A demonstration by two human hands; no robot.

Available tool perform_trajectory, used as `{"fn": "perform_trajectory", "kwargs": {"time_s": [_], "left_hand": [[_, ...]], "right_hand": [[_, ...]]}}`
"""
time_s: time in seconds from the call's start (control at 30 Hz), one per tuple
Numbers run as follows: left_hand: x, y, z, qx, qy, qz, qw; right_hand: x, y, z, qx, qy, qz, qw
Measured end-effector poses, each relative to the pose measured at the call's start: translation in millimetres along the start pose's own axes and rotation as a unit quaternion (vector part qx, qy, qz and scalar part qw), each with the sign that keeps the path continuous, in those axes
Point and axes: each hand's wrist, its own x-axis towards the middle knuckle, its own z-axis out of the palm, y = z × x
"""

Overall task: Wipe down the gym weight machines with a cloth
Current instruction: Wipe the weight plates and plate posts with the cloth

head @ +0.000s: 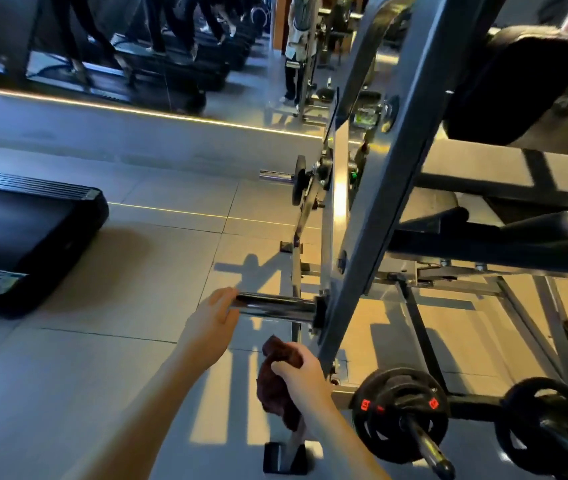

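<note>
Two hands low on the weight machine [390, 188], cloth in play.
Nearest, the right hand [298, 374] clutches the dark red cloth [272, 389], bunched and hanging just beside the frame, black weight plates [400, 410] to its right. Further on, the left hand [218, 311] curls round the free end of the chrome peg [275, 306]. Treadmill [33, 230] and mirror [102, 46] lie beyond.

landmark: weight-machine frame post [390, 188] is slanting up from the floor | loading peg [275, 306] is jutting left from it, left hand [215, 313] gripping the peg's free end | right hand [301, 370] is holding cloth [275, 386] below the peg, just left of the post's foot | weight plates [400, 414] are sitting right of that foot | treadmill [26, 237] is lying well left
</note>
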Motion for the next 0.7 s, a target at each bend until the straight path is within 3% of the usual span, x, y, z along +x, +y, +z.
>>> {"fn": "perform_trajectory", "kwargs": {"time_s": [0.17,0.37,0.7], "left_hand": [[39.6,-39.5,-11.5,0.041,-0.086,0.040,0.995],[78.0,-93.2,-46.3,0.016,-0.222,0.098,0.970],[163.9,-171.8,-99.1,-0.011,-0.309,0.076,0.948]], "right_hand": [[34.3,2.7,62.0,-0.032,0.034,0.056,0.997],[66.1,-4.5,163.0,0.044,0.111,0.095,0.988],[129.1,-62.3,278.7,0.109,0.229,0.074,0.965]]}}
